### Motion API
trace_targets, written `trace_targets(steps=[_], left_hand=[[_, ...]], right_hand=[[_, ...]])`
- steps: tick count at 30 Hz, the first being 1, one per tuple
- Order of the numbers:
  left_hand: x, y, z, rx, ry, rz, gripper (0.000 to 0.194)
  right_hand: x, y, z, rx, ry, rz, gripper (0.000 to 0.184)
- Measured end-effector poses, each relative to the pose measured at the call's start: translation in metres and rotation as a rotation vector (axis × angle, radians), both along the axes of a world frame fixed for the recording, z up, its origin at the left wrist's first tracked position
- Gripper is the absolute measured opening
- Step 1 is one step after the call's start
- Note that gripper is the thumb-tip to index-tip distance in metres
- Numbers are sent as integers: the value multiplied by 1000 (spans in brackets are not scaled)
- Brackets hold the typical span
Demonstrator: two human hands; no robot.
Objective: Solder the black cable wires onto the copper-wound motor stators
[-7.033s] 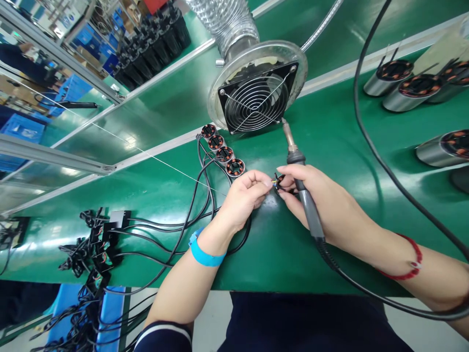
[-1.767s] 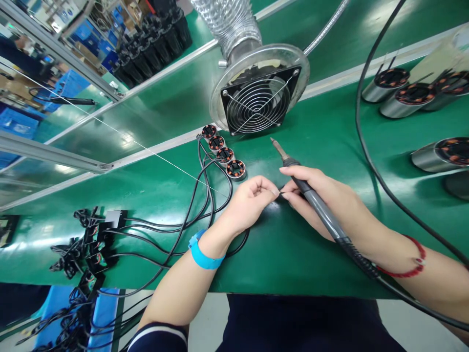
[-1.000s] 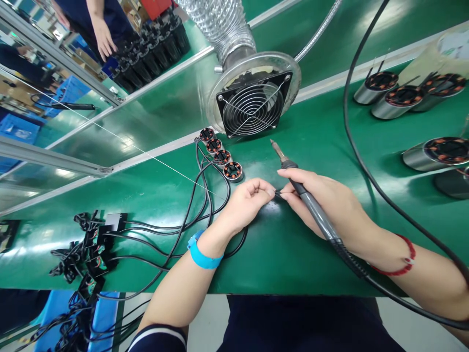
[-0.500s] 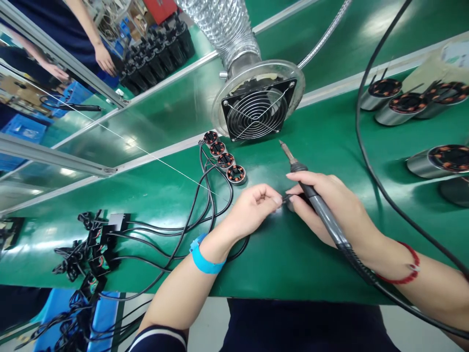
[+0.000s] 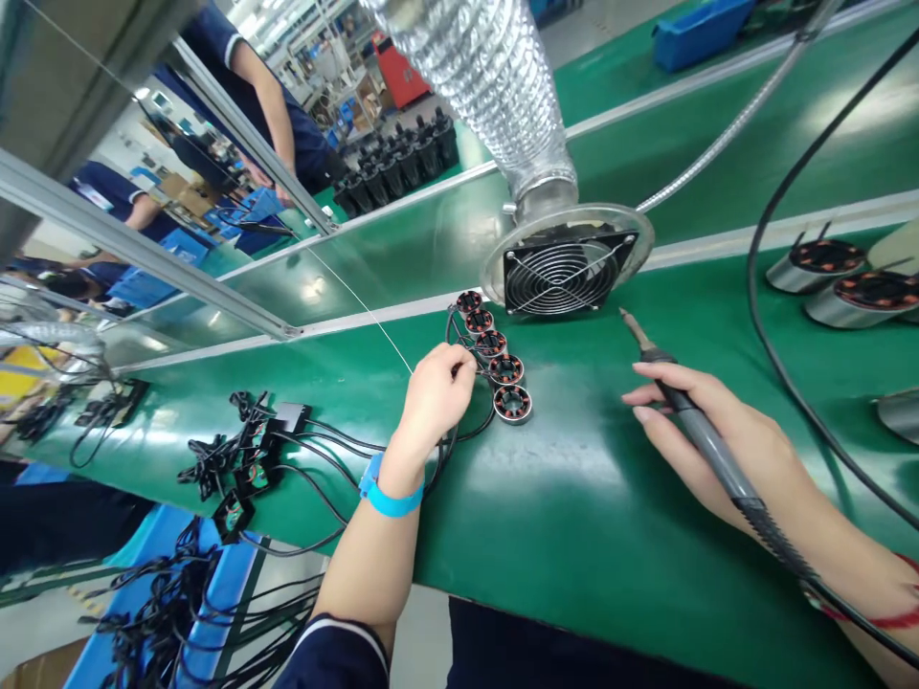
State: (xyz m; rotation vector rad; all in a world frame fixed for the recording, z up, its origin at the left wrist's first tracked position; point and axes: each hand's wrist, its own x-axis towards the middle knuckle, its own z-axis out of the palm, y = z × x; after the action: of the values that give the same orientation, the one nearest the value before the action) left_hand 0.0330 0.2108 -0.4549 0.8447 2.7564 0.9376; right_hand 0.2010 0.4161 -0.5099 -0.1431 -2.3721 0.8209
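Observation:
My right hand (image 5: 725, 450) is closed around a soldering iron (image 5: 700, 431), its bare tip pointing up and away below the fan. My left hand (image 5: 441, 388), with a blue wrist strap (image 5: 388, 493), is pinched closed beside a row of several small motor stators (image 5: 505, 369) with orange-red windings. A thin pale wire (image 5: 366, 306) comes down from the upper left and meets the back of that hand. What sits between its fingertips is too small to make out. Black cables (image 5: 330, 426) run from the stators behind my left forearm to small black housings (image 5: 255, 474).
A round fume hood with a fan (image 5: 564, 277) hangs from a foil duct (image 5: 495, 86) behind the stators. Larger metal stators (image 5: 862, 297) stand at right, past a looping black cord (image 5: 757, 297). Blue bins with cables (image 5: 150, 584) sit lower left. Co-workers (image 5: 251, 96) stand beyond the frame rails.
My hands have moved apart. The left has gone left to the stator row, where one more stator now stands at the near end. The right has drawn away with the soldering iron. My view has shifted.

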Motion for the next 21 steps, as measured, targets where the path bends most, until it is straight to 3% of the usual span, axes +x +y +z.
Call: trace_targets(steps=[4, 7, 12, 16, 19, 21], left_hand=[[-11, -4, -5, 176, 318, 134, 16], [-9, -5, -5, 366, 389, 114, 17], [0, -9, 4, 432, 505, 106, 13], [8, 9, 32, 584, 359, 14, 16], [16, 47, 64, 659, 473, -208, 20], [22, 82, 80, 625, 595, -344, 29]], right_hand=[[-1, 0, 1, 1, 2, 19, 31], [-1, 0, 2, 7, 6, 13, 28], [-1, 5, 7, 15, 46, -57, 29], [-1, 9, 10, 9, 106, -121, 28], [0, 12, 13, -64, 159, -219, 32], [2, 14, 17, -138, 229, -331, 37]])
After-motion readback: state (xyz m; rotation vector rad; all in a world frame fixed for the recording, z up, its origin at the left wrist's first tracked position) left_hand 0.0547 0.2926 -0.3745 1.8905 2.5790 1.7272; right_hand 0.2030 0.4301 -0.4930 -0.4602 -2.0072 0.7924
